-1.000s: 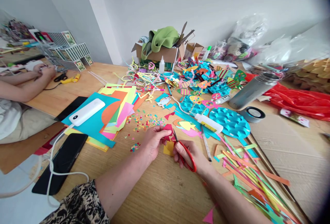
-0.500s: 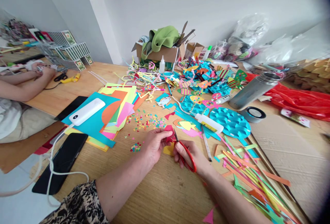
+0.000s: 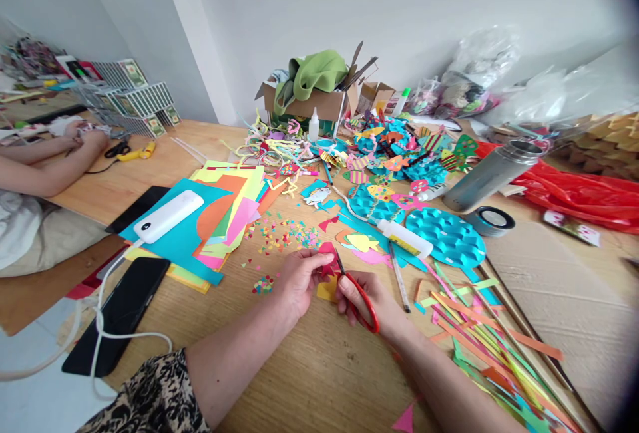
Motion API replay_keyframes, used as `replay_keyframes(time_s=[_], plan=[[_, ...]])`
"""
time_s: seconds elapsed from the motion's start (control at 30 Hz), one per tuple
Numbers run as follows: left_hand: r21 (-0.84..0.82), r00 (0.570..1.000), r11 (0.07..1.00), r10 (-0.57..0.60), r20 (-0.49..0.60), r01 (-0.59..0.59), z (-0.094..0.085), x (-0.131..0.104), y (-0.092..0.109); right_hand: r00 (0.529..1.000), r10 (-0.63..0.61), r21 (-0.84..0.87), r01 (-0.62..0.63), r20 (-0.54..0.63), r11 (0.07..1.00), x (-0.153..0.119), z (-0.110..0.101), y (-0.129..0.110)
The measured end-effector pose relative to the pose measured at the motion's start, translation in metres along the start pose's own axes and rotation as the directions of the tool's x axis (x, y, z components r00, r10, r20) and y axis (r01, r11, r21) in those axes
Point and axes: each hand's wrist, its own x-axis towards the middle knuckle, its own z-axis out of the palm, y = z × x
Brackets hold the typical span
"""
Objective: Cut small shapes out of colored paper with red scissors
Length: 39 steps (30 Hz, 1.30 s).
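Between the thumb and fingers of my left hand (image 3: 298, 279) is a small piece of red paper (image 3: 327, 248). My right hand (image 3: 367, 293) grips red-handled scissors (image 3: 368, 310), their blades pointing up and left against the paper's right edge. How far the blades are apart is hard to see. Just under the hands lies a yellow paper piece (image 3: 327, 288), partly covered. Beyond them rest yellow and pink paper fish shapes (image 3: 363, 243) and a white glue bottle (image 3: 405, 239). A pen (image 3: 399, 277) lies right of the scissors.
Colored paper sheets (image 3: 224, 220) with a white power bank (image 3: 172, 215) are at left, near a black phone (image 3: 117, 316). Paper strips (image 3: 492, 333), a blue disc (image 3: 444, 237) and a steel flask (image 3: 492, 175) occupy the right. Another person's hands (image 3: 87, 137) work at far left.
Hardly anything differs. Both hands stay in place, with only a very slight shift of the scissors and red paper.
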Motion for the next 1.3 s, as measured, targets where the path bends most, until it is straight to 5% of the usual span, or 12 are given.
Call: replay_keyframes(time_s=[0.83,1.3], plan=[[-0.009,1.000,1.000,-0.006,-0.004,0.006,-0.0007,0.0016,-0.0009,1.000,0.024,0.030,-0.024,-0.011,0.999,0.0018,0.0002,0.0017],[0.122,0.998,0.992,0.019,0.061,-0.026,-0.0001,-0.0005,-0.0004,0.999,0.012,0.021,-0.011,-0.032,1.000,0.0022,0.0001,0.0022]])
